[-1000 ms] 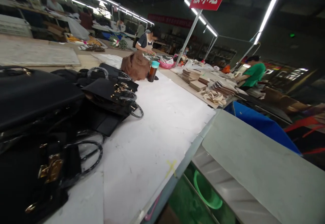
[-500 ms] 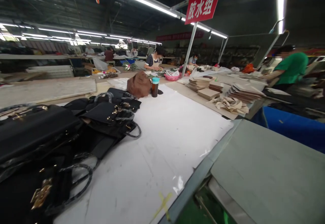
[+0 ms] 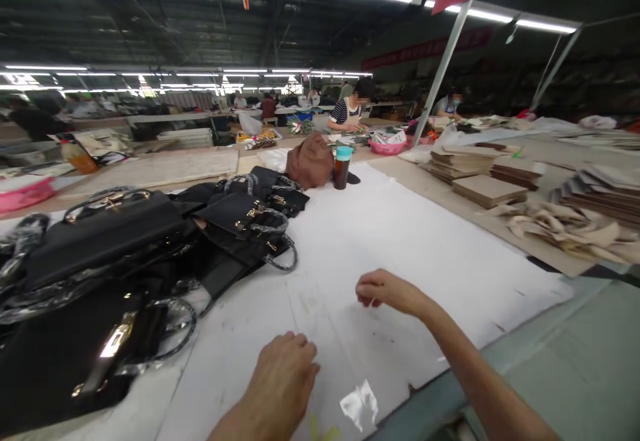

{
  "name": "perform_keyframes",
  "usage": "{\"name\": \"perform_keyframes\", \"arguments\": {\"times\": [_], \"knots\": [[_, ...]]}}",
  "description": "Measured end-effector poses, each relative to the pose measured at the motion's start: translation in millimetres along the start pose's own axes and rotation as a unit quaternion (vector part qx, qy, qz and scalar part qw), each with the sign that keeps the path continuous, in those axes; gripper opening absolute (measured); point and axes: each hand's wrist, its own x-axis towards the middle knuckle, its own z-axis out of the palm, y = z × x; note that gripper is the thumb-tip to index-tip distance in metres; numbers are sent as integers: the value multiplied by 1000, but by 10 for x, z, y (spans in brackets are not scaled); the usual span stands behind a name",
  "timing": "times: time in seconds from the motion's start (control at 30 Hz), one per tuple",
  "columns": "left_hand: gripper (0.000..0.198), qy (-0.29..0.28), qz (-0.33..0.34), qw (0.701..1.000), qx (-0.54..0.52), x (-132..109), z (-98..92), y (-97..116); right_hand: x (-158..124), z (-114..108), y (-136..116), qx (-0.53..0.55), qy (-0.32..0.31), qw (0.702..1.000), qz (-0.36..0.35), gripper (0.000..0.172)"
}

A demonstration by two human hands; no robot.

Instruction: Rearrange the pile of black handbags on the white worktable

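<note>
My left hand (image 3: 283, 377) is over the near part of a white sheet (image 3: 400, 227), back upward, its fingers curled under and partly hidden. Farther off and to the right, my right hand (image 3: 385, 289) hovers above the same sheet with fingers bent together. No object shows in either hand. Left of both hands lies a pile of black handbags (image 3: 115, 234) with gold-coloured fittings and wrapped handles. One black handbag (image 3: 75, 341) rests closest to me, its gold clasp facing up.
A jar with a turquoise lid (image 3: 341, 169) stands beside a brown bag (image 3: 311, 161) at the sheet's far end. Stacked boards (image 3: 490, 189) and cloth scraps (image 3: 560, 227) lie to the right. A pink basket (image 3: 387, 144) and a person in a striped top (image 3: 345, 114) are beyond.
Both my hands have come into view over the white sheet. The view has turned left, so the handbags, jar and boards appear farther right.
</note>
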Motion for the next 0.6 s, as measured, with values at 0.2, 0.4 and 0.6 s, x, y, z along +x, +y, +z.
{"name": "perform_keyframes", "arguments": {"times": [0.2, 0.4, 0.6], "knots": [[17, 109, 25, 991, -71, 769, 146, -130, 764, -625, 214, 67, 165, 984, 16, 21], [23, 209, 85, 971, -75, 1108, 453, -449, 1499, -956, 323, 66, 255, 964, 28, 26], [24, 328, 124, 936, 22, 1363, 903, -544, 2354, -1455, 161, 28, 370, 928, 33, 46]]}}
